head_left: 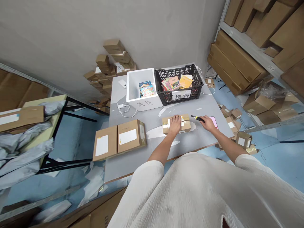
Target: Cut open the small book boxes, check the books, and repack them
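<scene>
My left hand (175, 123) lies flat on top of a small taped cardboard box (186, 126), its fingers stretched across the lid. The box sits closed on the grey table (156, 145) and carries white label strips and yellowish tape. Just right of the box, my right hand (208, 123) is closed around a black and yellow utility knife (199, 119). The blade points left toward the box and is apart from it. A phone with a pink screen (214, 122) lies on the table, partly behind my right hand.
Two labelled cardboard boxes (128, 126) stand at the table's left edge. Behind are a white foam bin (147, 104) and a black plastic crate (199, 90), both with booklets. A white cable (129, 111) lies left. Shelving (256, 42) with cartons rises on the right.
</scene>
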`<state>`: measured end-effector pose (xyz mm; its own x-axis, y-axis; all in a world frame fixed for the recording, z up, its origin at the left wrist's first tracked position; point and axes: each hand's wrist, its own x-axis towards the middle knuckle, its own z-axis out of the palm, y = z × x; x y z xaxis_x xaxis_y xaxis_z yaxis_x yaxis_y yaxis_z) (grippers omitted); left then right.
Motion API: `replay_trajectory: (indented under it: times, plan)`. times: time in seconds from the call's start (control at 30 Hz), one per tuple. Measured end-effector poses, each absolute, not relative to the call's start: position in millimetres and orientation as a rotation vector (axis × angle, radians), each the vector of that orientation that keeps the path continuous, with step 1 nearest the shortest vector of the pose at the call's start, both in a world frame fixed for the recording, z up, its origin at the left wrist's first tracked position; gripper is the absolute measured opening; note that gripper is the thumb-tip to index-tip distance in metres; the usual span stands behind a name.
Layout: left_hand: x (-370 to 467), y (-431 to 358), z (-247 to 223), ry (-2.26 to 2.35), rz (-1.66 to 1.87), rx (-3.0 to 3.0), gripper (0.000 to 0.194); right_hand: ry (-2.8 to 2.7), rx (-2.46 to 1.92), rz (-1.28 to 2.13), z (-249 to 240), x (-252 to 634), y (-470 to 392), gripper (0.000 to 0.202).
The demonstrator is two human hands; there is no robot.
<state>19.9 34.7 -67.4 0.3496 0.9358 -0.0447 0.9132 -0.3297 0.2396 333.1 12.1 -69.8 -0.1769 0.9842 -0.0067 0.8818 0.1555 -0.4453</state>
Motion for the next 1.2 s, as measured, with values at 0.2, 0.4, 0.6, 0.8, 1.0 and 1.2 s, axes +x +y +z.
replay_trajectory:
  times: [0.2, 0.4, 0.6, 0.8, 1.0, 1.2]
  plan:
    - [18.0, 30.0, -60.2, 1.666, 0.191, 2.265, 0.067, -1.981, -1.855, 0.662, -78.0, 343.8, 24.1, 0.050]
    - [0.2, -7.0, -52.9, 1.762, 0.223, 2.191, 0.062, -2.028, -1.635, 0.791, -76.8, 302.2, 49.0, 0.045]
    - [-17.4, -57.3, -55.4, 1.939, 0.241, 2.078, 0.052, -2.133, -1.451, 0.806, -76.0, 244.0, 95.3, 0.045]
    - [-21.8, -71.4, -65.5, 1.900, 0.268, 2.003, 0.052, -2.228, -1.523, 0.899, -78.2, 218.3, 101.0, 0.041]
    - [-17.7, -55.5, -75.5, 1.874, 0.323, 2.001, 0.049, -2.165, -1.614, 0.899, -72.8, 239.8, 77.8, 0.036]
    - [-5.2, -18.5, -75.2, 1.788, 0.352, 2.024, 0.053, -1.956, -1.691, 1.047, -69.5, 263.0, 38.6, 0.028]
